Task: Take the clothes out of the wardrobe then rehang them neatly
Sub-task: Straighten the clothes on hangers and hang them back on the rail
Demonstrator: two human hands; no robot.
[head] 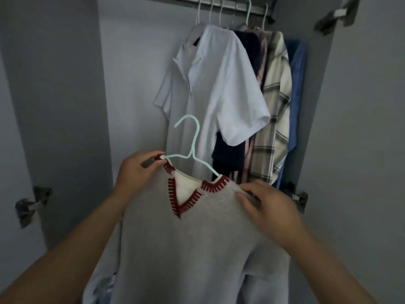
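1. Grey knit sweater (186, 249), trimmed red at its V-neck, is pinched at one shoulder by the right hand (270, 212).
2. One end of the mint hanger (190, 148) is gripped by the left hand (137, 171); its hook points up.
3. Behind, a white polo shirt (219, 84), a plaid shirt (277, 106) and a blue garment (297, 95) are hung in the wardrobe (65, 84).

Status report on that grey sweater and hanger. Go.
Left hand pinches hanger end, right hand pinches grey sweater shoulder. Sweater half on hanger, not yet on rail. White polo shirt hangs behind; rail free to its left.
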